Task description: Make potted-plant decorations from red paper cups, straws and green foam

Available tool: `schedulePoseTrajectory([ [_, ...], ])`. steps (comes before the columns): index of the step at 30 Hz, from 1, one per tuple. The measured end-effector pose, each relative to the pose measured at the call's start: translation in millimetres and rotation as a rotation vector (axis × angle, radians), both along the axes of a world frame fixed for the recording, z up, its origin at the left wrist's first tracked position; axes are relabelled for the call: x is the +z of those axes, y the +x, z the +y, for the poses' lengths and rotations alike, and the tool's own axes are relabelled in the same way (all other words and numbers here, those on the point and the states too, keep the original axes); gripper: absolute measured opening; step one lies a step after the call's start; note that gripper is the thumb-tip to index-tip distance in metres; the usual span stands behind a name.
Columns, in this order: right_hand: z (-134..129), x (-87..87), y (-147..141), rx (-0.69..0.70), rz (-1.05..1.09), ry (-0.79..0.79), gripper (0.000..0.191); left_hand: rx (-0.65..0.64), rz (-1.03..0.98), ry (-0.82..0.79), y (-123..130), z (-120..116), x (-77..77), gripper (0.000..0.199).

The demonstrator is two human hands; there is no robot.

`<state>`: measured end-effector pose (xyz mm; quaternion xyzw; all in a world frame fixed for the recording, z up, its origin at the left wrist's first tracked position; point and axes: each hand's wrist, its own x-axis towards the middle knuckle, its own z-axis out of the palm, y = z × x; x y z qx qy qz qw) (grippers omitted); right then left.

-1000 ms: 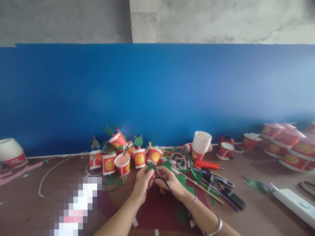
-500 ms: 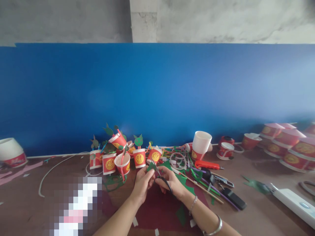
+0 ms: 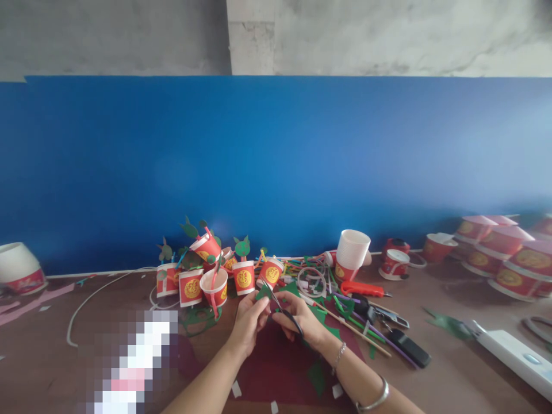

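Pinched between the fingers of my left hand is a small piece of green paper. My right hand grips black-handled scissors, their metal blades pointing up and left against the green piece. Both hands hover close together over a dark red sheet. Green paper scraps lie on that sheet and beside my right wrist. Just beyond my hands stand red and white paper cups, some with green paper shapes on top.
Drinking straws, a wooden stick, an orange utility knife and a black key fob lie to the right. Stacked white cups stand behind them. A white device sits far right, near more red cups. A blue wall panel backs the table.
Almost nothing differs. Both hands keep the same place and hold, and the scissors' blades rest against the green paper as before. The whole view has shifted very slightly.
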<state>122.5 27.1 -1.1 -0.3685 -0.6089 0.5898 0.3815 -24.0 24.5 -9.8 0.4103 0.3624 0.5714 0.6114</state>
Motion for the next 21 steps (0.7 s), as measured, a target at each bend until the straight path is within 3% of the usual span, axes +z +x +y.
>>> schedulePoseTrajectory([
  [11, 0.8, -1.0, 0.4, -0.006, -0.016, 0.004, 0.049, 0.043, -0.034, 0.01, -0.8, 2.4, -1.7, 0.026],
  [21, -0.5, -1.5, -2.4, -0.023, 0.008, -0.006, 0.051, 0.128, 0.127, 0.034, 3.4, 1.0, -1.9, 0.036],
])
